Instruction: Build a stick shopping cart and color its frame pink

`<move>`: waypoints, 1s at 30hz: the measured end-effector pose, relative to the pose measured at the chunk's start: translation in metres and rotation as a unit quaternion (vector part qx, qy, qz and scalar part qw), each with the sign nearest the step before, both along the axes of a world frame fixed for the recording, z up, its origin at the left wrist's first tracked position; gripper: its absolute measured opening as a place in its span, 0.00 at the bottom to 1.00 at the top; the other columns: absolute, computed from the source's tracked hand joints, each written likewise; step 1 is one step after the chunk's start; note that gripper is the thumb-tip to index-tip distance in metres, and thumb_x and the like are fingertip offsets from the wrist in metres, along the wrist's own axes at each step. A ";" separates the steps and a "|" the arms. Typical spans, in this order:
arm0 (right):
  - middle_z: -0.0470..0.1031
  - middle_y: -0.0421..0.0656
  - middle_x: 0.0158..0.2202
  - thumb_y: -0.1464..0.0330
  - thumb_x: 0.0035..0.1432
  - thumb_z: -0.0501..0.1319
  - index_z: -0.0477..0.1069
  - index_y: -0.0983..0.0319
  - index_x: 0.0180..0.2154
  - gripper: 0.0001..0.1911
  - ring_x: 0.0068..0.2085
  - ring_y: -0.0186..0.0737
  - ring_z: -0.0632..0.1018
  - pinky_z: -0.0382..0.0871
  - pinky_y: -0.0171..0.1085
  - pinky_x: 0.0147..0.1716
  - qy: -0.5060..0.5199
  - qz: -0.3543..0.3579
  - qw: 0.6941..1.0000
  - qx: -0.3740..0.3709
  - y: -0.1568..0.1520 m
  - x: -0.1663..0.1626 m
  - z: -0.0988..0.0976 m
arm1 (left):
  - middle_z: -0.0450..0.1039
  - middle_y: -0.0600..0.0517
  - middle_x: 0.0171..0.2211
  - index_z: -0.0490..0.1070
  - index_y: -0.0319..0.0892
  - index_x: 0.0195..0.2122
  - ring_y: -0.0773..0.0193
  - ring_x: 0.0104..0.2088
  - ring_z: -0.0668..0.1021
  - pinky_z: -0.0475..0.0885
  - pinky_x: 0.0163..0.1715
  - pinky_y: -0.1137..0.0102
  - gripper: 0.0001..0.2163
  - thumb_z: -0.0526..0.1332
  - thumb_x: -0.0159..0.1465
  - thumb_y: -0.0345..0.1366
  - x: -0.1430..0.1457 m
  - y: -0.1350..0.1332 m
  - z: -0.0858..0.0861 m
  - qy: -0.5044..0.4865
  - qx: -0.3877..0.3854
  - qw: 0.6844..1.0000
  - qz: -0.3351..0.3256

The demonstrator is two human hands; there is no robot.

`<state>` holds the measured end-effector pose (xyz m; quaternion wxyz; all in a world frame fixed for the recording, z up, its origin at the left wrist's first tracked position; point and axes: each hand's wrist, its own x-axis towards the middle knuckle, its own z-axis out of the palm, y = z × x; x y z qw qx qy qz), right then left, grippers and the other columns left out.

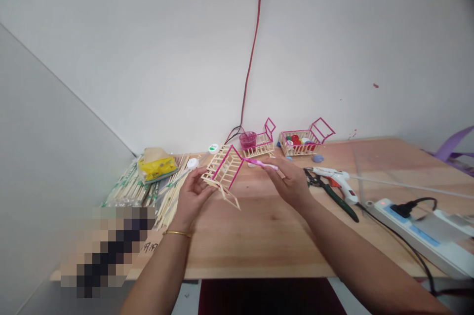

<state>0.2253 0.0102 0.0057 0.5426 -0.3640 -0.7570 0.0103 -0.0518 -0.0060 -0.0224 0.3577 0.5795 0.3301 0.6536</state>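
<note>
My left hand point(193, 190) grips the end of a small stick-built cart point(226, 168), tilted above the table. Its top rails are painted magenta, and the other sticks, including a bent frame hanging toward me, are bare wood. A paintbrush point(263, 163) with a pink and white handle is pinched in my right hand point(291, 180). Its tip meets or nearly meets the cart's far right corner. Behind it stand a cup of magenta paint point(248, 141) and a similar cart point(263, 146) with magenta rails. Another cart point(299, 143), farther right, holds several coloured items.
Bundled wooden sticks point(124, 186) and a yellow packet point(157, 167) lie at the left. On the right are green-handled pliers point(338, 199), a white glue gun point(338, 177) and a power strip point(411, 233) with cables. A wall borders the wooden table point(252, 246).
</note>
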 end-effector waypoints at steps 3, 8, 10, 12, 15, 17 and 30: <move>0.80 0.46 0.38 0.66 0.66 0.57 0.75 0.60 0.44 0.10 0.40 0.44 0.79 0.71 0.41 0.40 -0.009 -0.005 1.000 -0.001 0.001 0.000 -0.001 | 0.75 0.49 0.48 0.74 0.47 0.47 0.59 0.50 0.78 0.75 0.50 0.65 0.22 0.73 0.51 0.30 -0.001 0.000 -0.003 0.006 -0.003 1.000 -0.013; 0.80 0.47 0.35 0.66 0.66 0.57 0.75 0.59 0.43 0.10 0.36 0.44 0.78 0.71 0.42 0.38 -0.032 -0.010 0.999 0.018 0.000 -0.001 0.000 | 0.74 0.49 0.49 0.74 0.47 0.48 0.57 0.53 0.76 0.73 0.54 0.60 0.23 0.74 0.50 0.30 -0.002 0.000 -0.007 0.011 -0.016 1.000 -0.006; 0.80 0.46 0.35 0.66 0.66 0.57 0.75 0.59 0.43 0.09 0.36 0.44 0.78 0.71 0.42 0.39 -0.032 -0.007 0.999 0.026 -0.001 -0.002 0.001 | 0.74 0.49 0.49 0.74 0.48 0.48 0.57 0.53 0.76 0.73 0.54 0.61 0.23 0.73 0.51 0.30 -0.002 0.000 -0.007 0.013 -0.012 1.000 -0.006; 0.80 0.47 0.35 0.67 0.66 0.57 0.75 0.59 0.43 0.09 0.37 0.44 0.78 0.70 0.42 0.39 -0.032 -0.006 0.999 0.029 -0.001 -0.003 0.002 | 0.74 0.49 0.49 0.74 0.48 0.48 0.57 0.52 0.76 0.74 0.53 0.61 0.23 0.73 0.51 0.30 -0.002 0.000 -0.007 0.014 -0.009 1.000 -0.005; 0.80 0.47 0.35 0.67 0.66 0.57 0.75 0.59 0.43 0.09 0.37 0.44 0.78 0.70 0.42 0.38 -0.036 -0.009 0.999 0.030 -0.001 -0.003 0.002 | 0.74 0.50 0.48 0.74 0.48 0.47 0.57 0.52 0.76 0.73 0.53 0.61 0.22 0.74 0.51 0.31 -0.001 0.000 -0.007 0.014 -0.011 1.000 0.000; 0.80 0.47 0.34 0.66 0.66 0.57 0.75 0.60 0.43 0.09 0.35 0.44 0.77 0.69 0.42 0.37 -0.040 -0.006 0.999 0.031 -0.002 -0.003 0.002 | 0.74 0.50 0.49 0.74 0.48 0.47 0.58 0.53 0.75 0.73 0.54 0.60 0.22 0.73 0.51 0.31 -0.001 0.000 -0.007 0.015 -0.014 1.000 0.000; 0.81 0.46 0.34 0.66 0.65 0.58 0.75 0.59 0.42 0.09 0.35 0.43 0.80 0.72 0.40 0.37 -0.016 0.018 1.000 0.015 -0.003 -0.003 0.003 | 0.75 0.49 0.45 0.74 0.46 0.46 0.60 0.46 0.79 0.77 0.45 0.68 0.21 0.74 0.50 0.31 -0.002 0.000 -0.001 0.004 -0.010 1.000 0.014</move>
